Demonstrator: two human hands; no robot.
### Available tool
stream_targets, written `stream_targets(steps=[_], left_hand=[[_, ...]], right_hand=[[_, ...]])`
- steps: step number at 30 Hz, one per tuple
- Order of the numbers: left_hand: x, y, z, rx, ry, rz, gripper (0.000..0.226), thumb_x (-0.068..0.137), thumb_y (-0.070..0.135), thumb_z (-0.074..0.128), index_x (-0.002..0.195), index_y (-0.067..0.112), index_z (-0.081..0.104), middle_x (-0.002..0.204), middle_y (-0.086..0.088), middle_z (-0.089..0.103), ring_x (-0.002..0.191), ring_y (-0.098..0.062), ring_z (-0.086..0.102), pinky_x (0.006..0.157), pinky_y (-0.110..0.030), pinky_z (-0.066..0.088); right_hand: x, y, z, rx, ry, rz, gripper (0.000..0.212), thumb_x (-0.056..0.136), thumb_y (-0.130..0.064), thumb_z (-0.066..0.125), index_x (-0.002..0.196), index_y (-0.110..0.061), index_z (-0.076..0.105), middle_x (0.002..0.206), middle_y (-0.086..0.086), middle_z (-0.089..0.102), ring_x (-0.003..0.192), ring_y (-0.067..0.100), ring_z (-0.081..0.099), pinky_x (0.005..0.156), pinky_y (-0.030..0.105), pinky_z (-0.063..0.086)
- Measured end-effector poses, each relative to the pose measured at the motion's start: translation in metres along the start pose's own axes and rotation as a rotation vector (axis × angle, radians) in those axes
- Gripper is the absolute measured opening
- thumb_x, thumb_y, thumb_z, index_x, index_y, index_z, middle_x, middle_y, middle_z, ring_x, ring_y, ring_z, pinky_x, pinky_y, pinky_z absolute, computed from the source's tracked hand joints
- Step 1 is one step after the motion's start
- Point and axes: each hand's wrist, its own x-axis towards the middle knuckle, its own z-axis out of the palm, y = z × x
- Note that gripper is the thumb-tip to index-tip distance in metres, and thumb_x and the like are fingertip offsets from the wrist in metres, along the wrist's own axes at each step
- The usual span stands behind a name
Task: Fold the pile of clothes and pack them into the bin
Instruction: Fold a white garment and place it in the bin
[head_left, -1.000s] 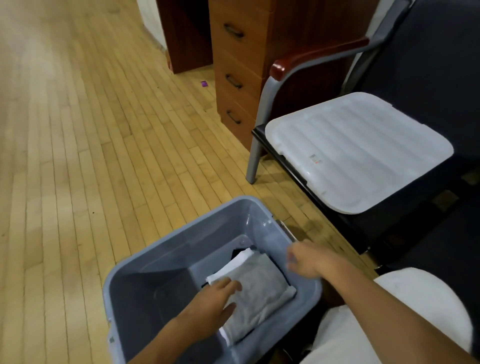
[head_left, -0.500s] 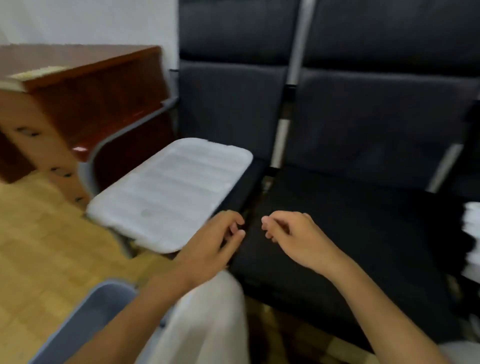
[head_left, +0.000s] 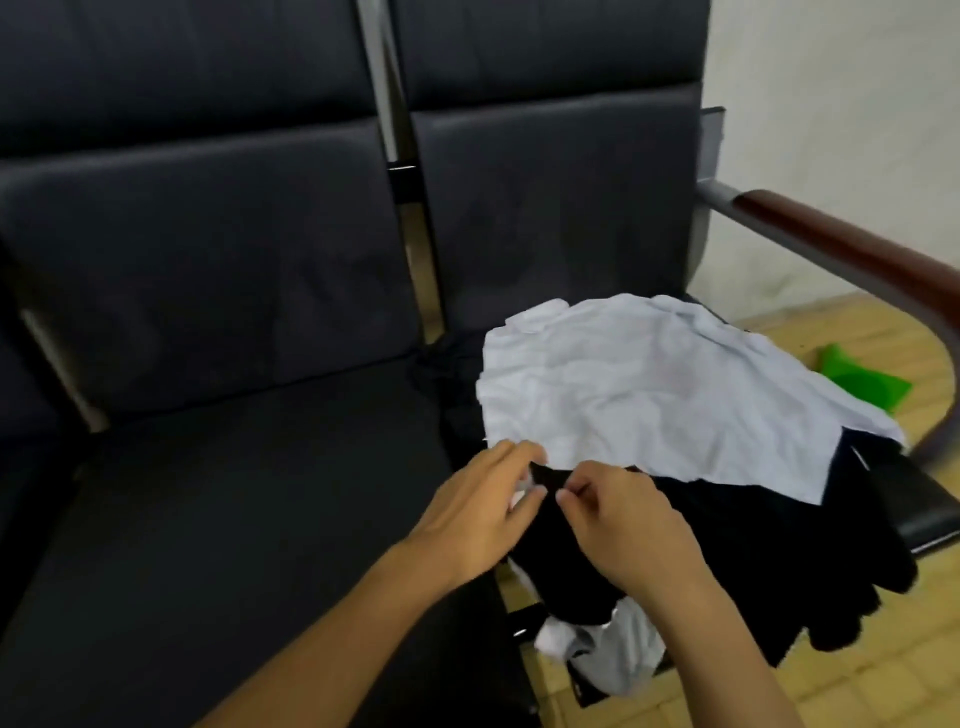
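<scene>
A pile of clothes lies on the right-hand black seat. A crumpled white garment (head_left: 649, 395) covers the top, black garments (head_left: 769, 551) spread beneath it, and a white-grey piece (head_left: 613, 660) hangs off the seat's front edge. My left hand (head_left: 483, 514) is at the pile's near-left corner and pinches a bit of the white garment's edge. Just right of it, my right hand (head_left: 618, 525) has curled fingers that pinch the black cloth. The bin is out of view.
The left black seat (head_left: 249, 509) adjoins the pile. A metal armrest with a red-brown wooden top (head_left: 852, 249) bounds the right seat. A green object (head_left: 857, 379) lies on the wooden floor behind it.
My view swung right from the bin, past the lid on the far seat, to the clothes pile. Both hands left the bin and came to the pile's near edge.
</scene>
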Motion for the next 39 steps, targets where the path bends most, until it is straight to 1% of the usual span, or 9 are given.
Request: stream_targets(steps=[5, 9, 15, 19, 23, 26, 31, 33, 39], left_hand=[[0.085, -0.015, 0.049, 0.374, -0.122, 0.055, 0.044, 0.092, 0.040, 0.059, 0.133, 0.025, 0.048, 0.128, 0.005, 0.049, 0.114, -0.020, 0.045, 0.094, -0.035, 0.037], [0.102, -0.022, 0.059, 0.545, -0.123, 0.107, 0.022, 0.101, 0.030, 0.044, 0.117, 0.020, 0.056, 0.118, 0.002, 0.057, 0.109, -0.021, 0.051, 0.097, -0.034, 0.032], [0.079, 0.003, 0.027, -0.227, 0.091, -0.010, 0.015, 0.106, 0.029, 0.033, 0.093, 0.023, 0.039, 0.066, 0.008, 0.045, 0.060, -0.010, 0.041, 0.058, -0.044, 0.044], [0.037, 0.040, -0.032, -0.185, 0.137, 0.180, 0.011, 0.104, 0.033, 0.036, 0.096, 0.028, 0.041, 0.056, 0.001, 0.037, 0.048, -0.012, 0.034, 0.044, -0.038, 0.037], [-0.033, 0.054, -0.117, 0.096, 0.126, 0.194, 0.009, 0.098, 0.040, 0.037, 0.098, 0.034, 0.044, 0.053, 0.005, 0.044, 0.044, -0.012, 0.047, 0.035, -0.014, 0.029], [-0.093, 0.043, -0.180, 0.031, 0.097, -0.106, 0.012, 0.090, 0.030, 0.056, 0.086, 0.038, 0.049, 0.067, 0.006, 0.058, 0.050, -0.010, 0.054, 0.037, -0.027, 0.049], [-0.194, 0.012, -0.270, 0.156, 0.111, -0.395, 0.029, 0.084, 0.015, 0.065, 0.062, 0.025, 0.048, 0.052, -0.001, 0.051, 0.036, -0.009, 0.046, 0.035, -0.024, 0.035], [-0.221, -0.011, -0.299, 0.383, 0.140, -0.405, 0.025, 0.081, 0.034, 0.056, 0.060, 0.028, 0.044, 0.050, 0.002, 0.046, 0.040, -0.011, 0.047, 0.040, -0.029, 0.036], [-0.220, -0.072, -0.397, 0.668, 0.276, -0.453, 0.026, 0.076, 0.011, 0.052, 0.059, 0.028, 0.041, 0.061, 0.004, 0.053, 0.063, -0.030, 0.058, 0.057, -0.043, 0.050]], right_hand=[[0.002, 0.021, -0.006, 0.030, 0.004, 0.100, 0.018, 0.095, -0.044, 0.052, 0.094, -0.029, 0.060, 0.091, -0.009, 0.065, 0.087, 0.016, 0.065, 0.075, 0.035, 0.055], [0.004, 0.027, -0.011, 0.059, 0.012, 0.142, 0.020, 0.095, -0.045, 0.053, 0.094, -0.026, 0.060, 0.093, -0.007, 0.065, 0.086, 0.017, 0.064, 0.073, 0.034, 0.054], [0.008, 0.027, -0.010, 0.075, 0.151, 0.107, 0.044, 0.095, -0.039, 0.059, 0.134, -0.026, 0.044, 0.130, -0.001, 0.048, 0.118, 0.018, 0.049, 0.090, 0.030, 0.048], [0.010, 0.011, -0.010, -0.010, 0.436, 0.106, 0.083, 0.084, -0.040, 0.073, 0.151, -0.028, 0.025, 0.148, 0.011, 0.030, 0.135, 0.030, 0.033, 0.104, 0.044, 0.039], [0.005, -0.009, -0.019, -0.172, 0.433, 0.058, 0.047, 0.082, -0.019, 0.063, 0.127, -0.026, 0.055, 0.121, 0.001, 0.057, 0.115, 0.025, 0.053, 0.101, 0.044, 0.028], [-0.010, -0.022, -0.029, -0.183, 0.369, -0.003, 0.041, 0.078, -0.009, 0.056, 0.115, -0.026, 0.062, 0.106, -0.004, 0.066, 0.105, 0.024, 0.061, 0.093, 0.040, 0.031], [-0.045, -0.079, -0.043, -0.114, 0.201, -0.225, 0.034, 0.081, -0.004, 0.051, 0.103, -0.026, 0.065, 0.097, -0.001, 0.065, 0.097, 0.030, 0.064, 0.071, 0.037, 0.042], [-0.036, -0.115, -0.049, -0.215, 0.087, -0.281, 0.027, 0.089, -0.010, 0.046, 0.101, -0.027, 0.062, 0.102, 0.001, 0.064, 0.101, 0.032, 0.064, 0.075, 0.037, 0.044], [0.058, -0.238, -0.090, -0.224, 0.023, -0.406, 0.022, 0.090, -0.020, 0.051, 0.103, -0.033, 0.064, 0.106, 0.007, 0.059, 0.101, 0.036, 0.061, 0.085, 0.043, 0.051]])
